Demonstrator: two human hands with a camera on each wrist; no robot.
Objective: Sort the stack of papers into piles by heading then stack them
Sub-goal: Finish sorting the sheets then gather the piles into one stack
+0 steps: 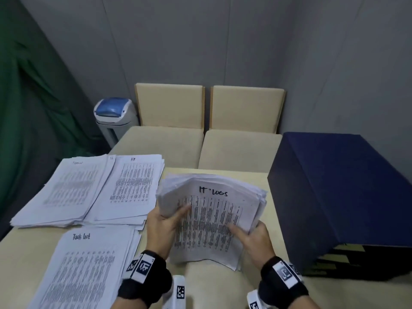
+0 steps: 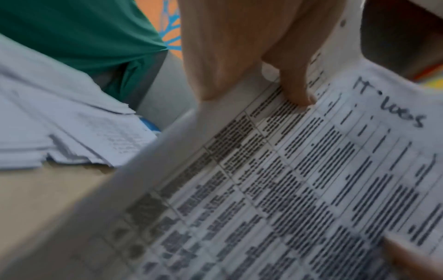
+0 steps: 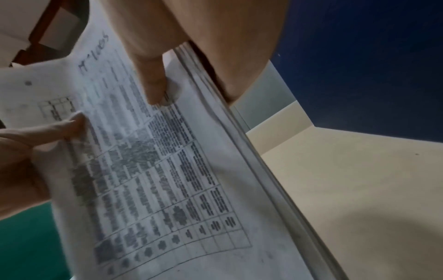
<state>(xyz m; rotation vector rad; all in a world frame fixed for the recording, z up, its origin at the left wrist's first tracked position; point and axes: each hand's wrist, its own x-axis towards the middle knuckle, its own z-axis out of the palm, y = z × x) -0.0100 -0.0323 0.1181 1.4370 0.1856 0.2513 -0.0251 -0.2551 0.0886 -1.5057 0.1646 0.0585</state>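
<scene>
Both hands hold a thick stack of printed papers (image 1: pixel 209 217) headed "IT logs", lifted off the table and bent upward. My left hand (image 1: pixel 166 221) grips its left edge, thumb on the top sheet (image 2: pixel 275 180) and fingers underneath. My right hand (image 1: pixel 252 236) grips the right edge, thumb pressed on the top sheet (image 3: pixel 148 170). Three sorted piles lie on the table to the left: a "Task list" pile (image 1: pixel 87 270) in front, an "HR" pile (image 1: pixel 131 188) behind it, and a pile with a faint heading (image 1: pixel 69 188) at far left.
The beige table (image 1: pixel 301 293) carries a dark blue box (image 1: pixel 343 197) on its right side. Two beige chairs (image 1: pixel 200 126) stand behind the table, a bin with a blue lid (image 1: pixel 114 117) beside them, and a green curtain (image 1: pixel 29 112) hangs on the left.
</scene>
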